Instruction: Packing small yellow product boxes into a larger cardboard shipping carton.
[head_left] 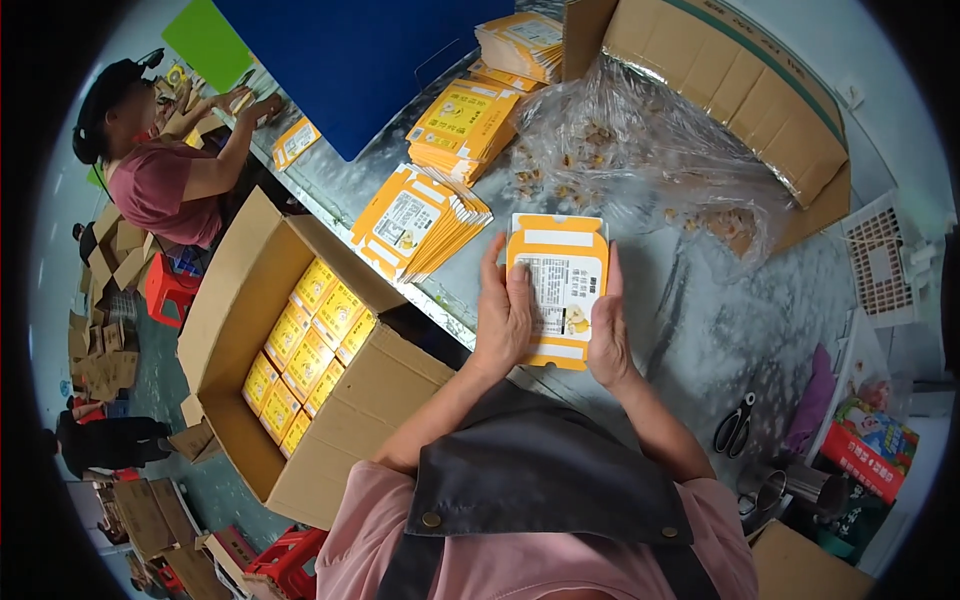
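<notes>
Both hands, left hand point(505, 315) and right hand point(608, 335), hold a flat yellow box point(558, 285) by its sides, fingers straight, above the worktop point(700, 300).

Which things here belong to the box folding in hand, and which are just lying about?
In use: flat yellow carton held by left hand and right hand; stacks of flat cartons; open cardboard box of finished yellow boxes.

Lying about: scissors; white basket; red stool.

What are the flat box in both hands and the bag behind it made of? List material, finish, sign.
Flat yellow box blank: thin printed paperboard, smooth, with cut tabs and crease lines. Clear bag: thin plastic film, glossy, crinkled, contents showing through.
</notes>
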